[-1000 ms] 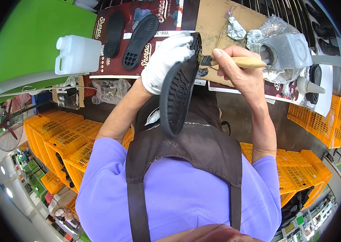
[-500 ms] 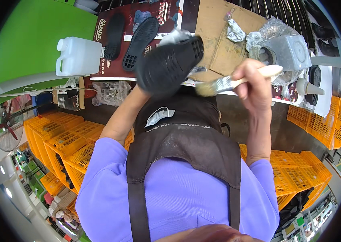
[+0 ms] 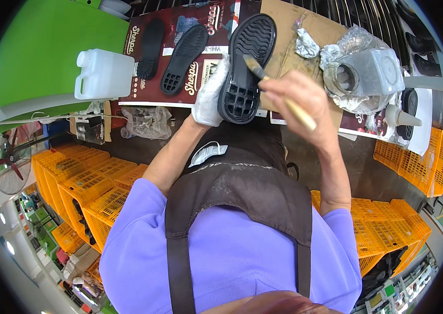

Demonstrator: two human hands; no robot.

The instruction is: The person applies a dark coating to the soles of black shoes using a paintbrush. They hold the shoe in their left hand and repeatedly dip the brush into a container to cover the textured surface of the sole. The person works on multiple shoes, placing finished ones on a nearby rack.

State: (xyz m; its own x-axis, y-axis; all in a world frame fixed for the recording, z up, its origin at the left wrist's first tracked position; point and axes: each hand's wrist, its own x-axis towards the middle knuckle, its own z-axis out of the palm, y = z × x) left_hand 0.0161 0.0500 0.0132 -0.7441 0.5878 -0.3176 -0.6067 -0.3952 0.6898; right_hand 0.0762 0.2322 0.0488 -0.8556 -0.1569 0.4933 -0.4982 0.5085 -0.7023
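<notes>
My left hand, in a white glove, grips a black shoe sole by its left edge. The sole stands lengthwise over the table's front edge, its gridded heel toward me and its wavy-ribbed forefoot away. My bare right hand is closed round the pale wooden handle of a paintbrush. The bristles meet the sole near its middle, close to the right side. Two more black soles, one nearer and another farther left, lie on the dark red cardboard.
Left of the soles stands a white plastic jug. A clear plastic container lies on its side at the right, with crumpled wrap around it. Beyond it is a white nozzle bottle. Yellow crates stand below the table on both sides.
The sole has turned from its smooth side to its gridded, ribbed side and now points away from me. My right hand has brought the brush leftward onto it.
</notes>
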